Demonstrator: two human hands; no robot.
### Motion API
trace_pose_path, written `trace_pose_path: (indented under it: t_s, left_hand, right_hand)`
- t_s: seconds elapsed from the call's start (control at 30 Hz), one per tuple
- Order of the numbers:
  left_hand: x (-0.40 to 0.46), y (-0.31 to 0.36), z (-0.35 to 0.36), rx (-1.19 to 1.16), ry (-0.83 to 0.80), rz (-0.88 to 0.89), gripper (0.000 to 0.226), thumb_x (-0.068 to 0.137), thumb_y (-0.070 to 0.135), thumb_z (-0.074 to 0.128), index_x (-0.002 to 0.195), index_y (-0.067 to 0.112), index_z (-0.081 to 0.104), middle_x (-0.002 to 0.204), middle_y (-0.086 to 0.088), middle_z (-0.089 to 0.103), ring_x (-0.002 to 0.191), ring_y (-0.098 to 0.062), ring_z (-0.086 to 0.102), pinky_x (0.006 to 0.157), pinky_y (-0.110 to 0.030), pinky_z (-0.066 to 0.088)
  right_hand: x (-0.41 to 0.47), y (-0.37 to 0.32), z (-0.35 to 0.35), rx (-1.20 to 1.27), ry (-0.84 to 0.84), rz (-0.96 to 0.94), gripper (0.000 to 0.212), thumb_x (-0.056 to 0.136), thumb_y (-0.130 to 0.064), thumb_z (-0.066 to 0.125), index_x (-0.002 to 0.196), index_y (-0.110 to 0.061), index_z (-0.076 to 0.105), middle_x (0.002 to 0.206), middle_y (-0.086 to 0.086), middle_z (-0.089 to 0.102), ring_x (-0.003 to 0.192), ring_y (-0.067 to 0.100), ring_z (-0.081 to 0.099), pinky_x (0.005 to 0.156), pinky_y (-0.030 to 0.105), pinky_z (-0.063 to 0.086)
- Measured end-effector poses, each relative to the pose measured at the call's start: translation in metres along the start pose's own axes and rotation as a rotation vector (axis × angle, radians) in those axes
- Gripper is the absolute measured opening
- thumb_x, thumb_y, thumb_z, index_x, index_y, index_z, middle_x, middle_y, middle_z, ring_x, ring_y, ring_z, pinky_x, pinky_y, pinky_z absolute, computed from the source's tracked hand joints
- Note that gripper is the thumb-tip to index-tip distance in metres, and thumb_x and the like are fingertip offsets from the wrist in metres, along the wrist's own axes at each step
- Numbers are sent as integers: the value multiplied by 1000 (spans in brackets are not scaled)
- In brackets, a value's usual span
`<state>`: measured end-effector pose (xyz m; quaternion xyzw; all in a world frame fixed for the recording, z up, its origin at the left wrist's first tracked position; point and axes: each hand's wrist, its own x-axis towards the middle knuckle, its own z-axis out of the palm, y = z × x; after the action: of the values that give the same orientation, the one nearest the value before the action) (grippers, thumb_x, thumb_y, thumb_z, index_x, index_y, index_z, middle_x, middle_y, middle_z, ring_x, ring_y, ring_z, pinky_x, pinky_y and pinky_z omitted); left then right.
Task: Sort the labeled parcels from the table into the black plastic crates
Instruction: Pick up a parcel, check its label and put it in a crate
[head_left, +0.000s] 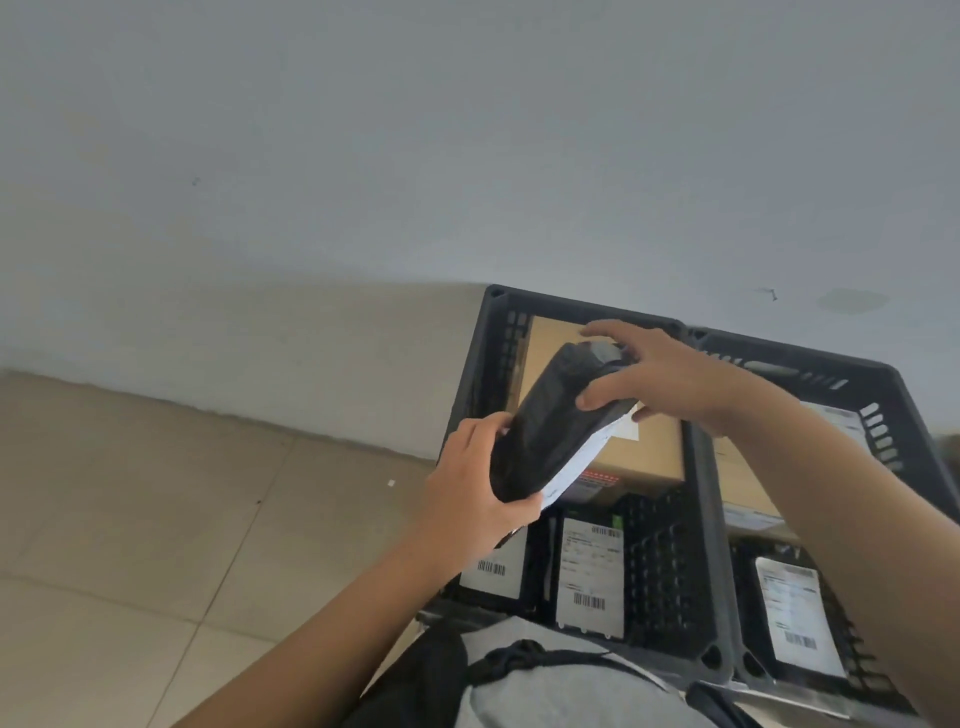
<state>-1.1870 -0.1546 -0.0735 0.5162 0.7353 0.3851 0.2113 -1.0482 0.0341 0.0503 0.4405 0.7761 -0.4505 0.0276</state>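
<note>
Head view: both hands hold a black parcel (556, 421) tilted above the left black crate (698, 519); the left hand (470, 499) grips its near lower end with curled fingers, the right hand (660, 374) clasps its far upper end. Below it in that crate lie a cardboard box (644, 452) and two labeled black parcels (589, 577); the right crate (904, 410) beside it holds another labeled parcel (797, 618)

parcel (550, 431): glossy black plastic film | crate (698, 499): matt black plastic | box (644, 447): cardboard
</note>
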Motion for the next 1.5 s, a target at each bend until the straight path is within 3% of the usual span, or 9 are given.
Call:
trace_pose_path:
  t_s: [0.17, 0.27, 0.33, 0.43, 0.63, 0.87, 1.0, 1.33, 1.5]
  left_hand:
    - [1, -18, -16, -405, -33, -204, 82, 75, 71, 76, 143, 54, 35, 140, 19, 52, 127, -1, 55, 100, -24, 52]
    - [-2, -50, -14, -66, -48, -378, 109, 77, 73, 73, 161, 35, 16, 166, 5, 28, 152, -17, 29, 121, -45, 32]
    - [-6, -66, -4, 43, -169, -474, 118, 80, 61, 79, 165, 27, 5, 170, -4, 18, 156, -28, 21, 124, -53, 27]
    - [-9, -78, 11, 118, -283, -543, 115, 86, 50, 79, 165, 21, 1, 170, -11, 18, 156, -36, 18, 124, -57, 26]
    - [-13, -84, 27, 185, -205, -487, 88, 100, 23, 67, 165, 19, 7, 160, -14, 35, 141, -31, 47, 112, -47, 46]
    - [-14, -88, 32, 199, -184, -514, 83, 103, 22, 62, 165, 19, 7, 161, -14, 34, 140, -32, 49, 111, -48, 47]
    - [-12, -89, 33, 219, -196, -524, 81, 104, 24, 60, 165, 20, 6, 165, -15, 30, 143, -33, 46, 113, -50, 45]
    - [-11, -94, 35, 273, -170, -535, 74, 105, 24, 57, 164, 21, 12, 155, -9, 44, 126, -30, 61, 104, -48, 52]
    - [-12, -96, 36, 285, -162, -531, 72, 105, 25, 55, 164, 21, 13, 150, -9, 47, 121, -29, 63, 100, -48, 54]
  right_hand:
    - [15, -23, -20, 62, 39, -188, 51, 58, -29, 86, 105, -40, 68, 124, 10, 58, 99, 30, 69, 78, 38, 66]
    - [36, -35, -38, -32, 162, -267, 60, 56, -35, 88, 110, -45, 64, 133, 6, 47, 101, 29, 65, 74, 36, 61]
    - [54, -39, -37, -168, 203, -333, 62, 62, -37, 89, 114, -50, 57, 133, 1, 38, 106, 24, 54, 74, 27, 51]
    - [80, -38, -19, -325, 179, -386, 70, 71, -26, 90, 127, -45, 53, 135, 3, 33, 123, 31, 38, 88, 36, 47]
    - [113, -39, -32, -356, 150, -396, 69, 73, -23, 91, 129, -40, 55, 139, 6, 35, 124, 34, 39, 106, 52, 49]
    - [132, -30, -57, -417, 106, -409, 66, 71, -22, 91, 124, -40, 57, 132, 8, 39, 114, 33, 45, 97, 42, 50]
    - [144, -21, -45, -459, 100, -405, 71, 69, -27, 93, 128, -40, 55, 136, 8, 36, 122, 31, 37, 99, 45, 47]
    - [187, -31, 13, -546, 15, -386, 69, 68, -22, 86, 127, -36, 52, 134, 5, 28, 122, 29, 26, 73, 41, 52]
    - [208, 5, 34, -533, 7, -372, 76, 71, -19, 86, 135, -35, 49, 146, 7, 25, 131, 35, 25, 81, 39, 49]
